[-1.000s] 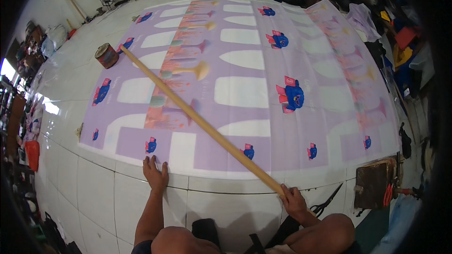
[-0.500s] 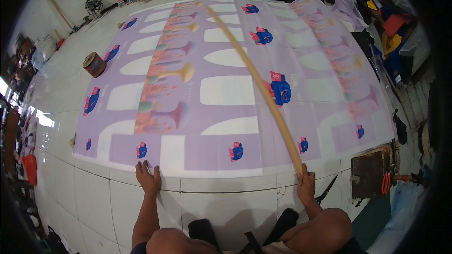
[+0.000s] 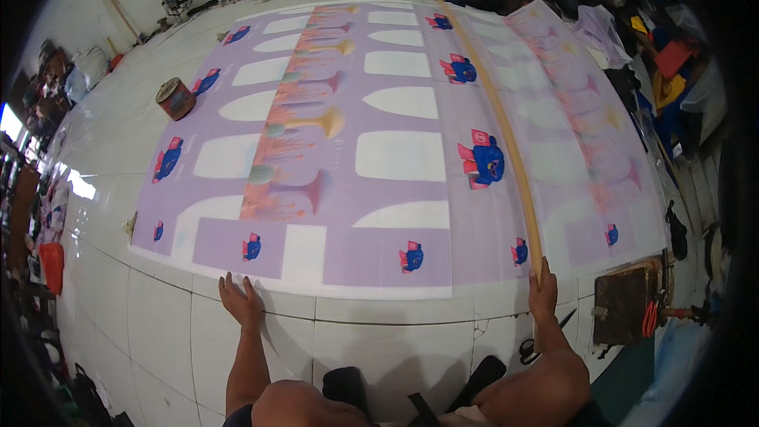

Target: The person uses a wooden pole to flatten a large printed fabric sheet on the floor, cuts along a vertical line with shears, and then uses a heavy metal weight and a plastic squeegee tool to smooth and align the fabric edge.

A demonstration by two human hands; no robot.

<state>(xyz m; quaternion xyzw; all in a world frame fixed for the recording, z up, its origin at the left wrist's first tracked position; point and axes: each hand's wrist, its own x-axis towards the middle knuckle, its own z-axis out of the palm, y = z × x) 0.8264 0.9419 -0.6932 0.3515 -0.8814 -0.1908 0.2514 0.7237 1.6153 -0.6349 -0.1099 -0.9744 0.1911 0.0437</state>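
A large sheet (image 3: 391, 257) printed in lilac, orange and white, with blue-and-pink cartoon figures, lies spread on the floor. A long wooden stick (image 3: 512, 150) runs across its right half, from the far edge to the near one. Closed around the stick's near end is my right hand (image 3: 543, 294). My left hand (image 3: 241, 299) rests at the sheet's near left edge, fingers apart and holding nothing. Black-handled scissors (image 3: 527, 352) lie on the floor beside my right forearm, which partly covers them.
A rusty can (image 3: 175, 100) stands at the sheet's left edge. To the right is a worn brown slab (image 3: 624, 300) near an orange-red coil (image 3: 650, 319). A small fan (image 3: 175, 0) stands at the back left. Cloth and bags pile up along the right side.
The stick's far end has swung right, so it lies straighter across the sheet, and its near end has moved slightly right with my right hand. My left hand has slipped back slightly from the printed figure.
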